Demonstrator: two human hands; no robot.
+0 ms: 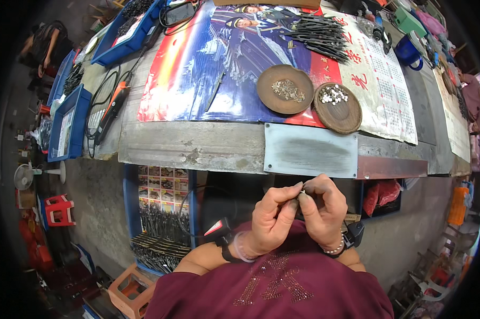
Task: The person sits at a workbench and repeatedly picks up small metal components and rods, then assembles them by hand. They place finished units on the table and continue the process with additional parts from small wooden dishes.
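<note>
My left hand (272,215) and my right hand (324,212) meet in front of my chest, just below the table's near edge. Thumbs and fingertips of both pinch one tiny dark piece with a pale tip (302,192); its kind is too small to make out, and the fingers cover most of it. Beyond them, a grey metal plate (312,151) is fixed along the table edge. Past the plate stand a round wooden dish of small brass-coloured bits (269,95) and a smaller brown dish (340,117) with white beads. Dark thin rods (322,37) lie heaped farther back.
A single dark rod (215,92) lies on the poster-covered table. To the left are an orange-and-black corded tool (112,111) and blue trays (70,127). A blue mug (407,51) stands at right. Below the table sits a blue-sided crate (129,207) of dark rods.
</note>
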